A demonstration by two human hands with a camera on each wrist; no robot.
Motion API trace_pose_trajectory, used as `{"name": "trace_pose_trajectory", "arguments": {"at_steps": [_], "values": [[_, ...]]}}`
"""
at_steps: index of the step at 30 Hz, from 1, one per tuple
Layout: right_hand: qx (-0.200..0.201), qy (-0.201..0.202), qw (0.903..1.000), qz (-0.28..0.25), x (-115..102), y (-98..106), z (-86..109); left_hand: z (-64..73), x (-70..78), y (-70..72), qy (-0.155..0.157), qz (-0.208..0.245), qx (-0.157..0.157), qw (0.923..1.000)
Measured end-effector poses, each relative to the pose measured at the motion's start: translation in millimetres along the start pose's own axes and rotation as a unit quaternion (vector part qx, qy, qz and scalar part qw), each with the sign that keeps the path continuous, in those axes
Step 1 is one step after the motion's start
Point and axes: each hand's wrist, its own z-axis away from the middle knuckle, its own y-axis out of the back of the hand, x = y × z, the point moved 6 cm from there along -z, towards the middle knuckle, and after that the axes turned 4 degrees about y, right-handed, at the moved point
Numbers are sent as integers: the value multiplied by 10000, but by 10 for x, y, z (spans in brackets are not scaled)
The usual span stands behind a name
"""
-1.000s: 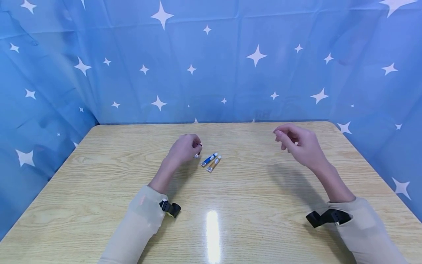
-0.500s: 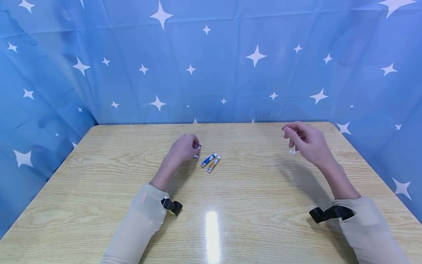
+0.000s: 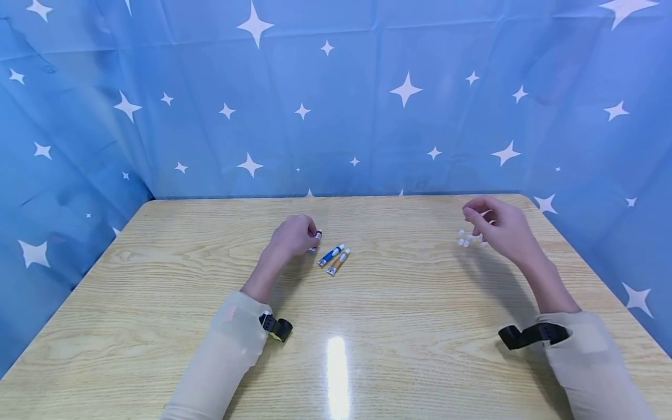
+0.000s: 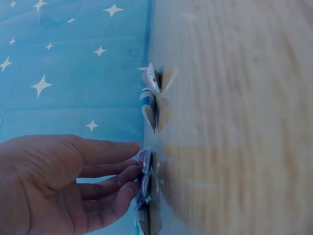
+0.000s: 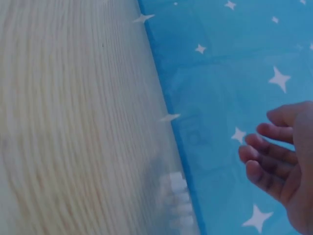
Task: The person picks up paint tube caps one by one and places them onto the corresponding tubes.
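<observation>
Lying beside left grip [image 3: 291,238], blue tube [image 3: 330,255], ochre tube [image 3: 338,263], white cubes [image 3: 466,243] near loosely spread right grip [image 3: 502,228], dark-capped tube [image 3: 318,234] finger-masked, left pinch undeterminable

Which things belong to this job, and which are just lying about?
Likely in the job: dark-capped tube at the left hand; blue tube and orange tube beside it; small white pieces near the right hand.

Merely setting: table; starry curtain. Nothing looks stray.
</observation>
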Motion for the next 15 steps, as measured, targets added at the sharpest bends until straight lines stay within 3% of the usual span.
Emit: {"name": "trace_pose_trajectory", "arguments": {"at_steps": [6, 15], "values": [[-176, -239, 9994, 169, 167, 32, 35, -28, 1, -12, 72, -95, 9, 9999], [-668, -551, 9960, 201, 402, 62, 73, -43, -19, -46, 298, -59, -214, 9993]]}}
